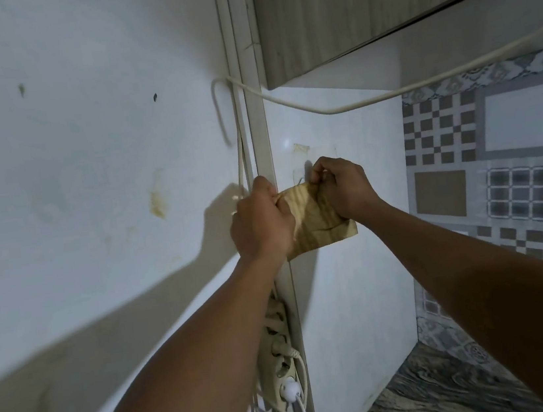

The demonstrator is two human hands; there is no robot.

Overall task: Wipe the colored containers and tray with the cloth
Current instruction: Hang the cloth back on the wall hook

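Observation:
A small tan cloth [317,225] is held up against the white wall, stretched between both hands. My left hand [260,223] pinches its left upper edge and my right hand [343,187] pinches its right upper corner. The cloth hangs down below the fingers, close to a clear stick-on hook [300,176] on the wall, which my right hand partly hides. No colored containers and no tray are in view.
A wall cabinet [374,2] hangs at the upper right. A white cable [336,107] sags across the wall beneath it. A power strip [277,350] with plugs and cords hangs below my left forearm. Patterned tiles [501,175] and a grey counter [443,397] lie at right.

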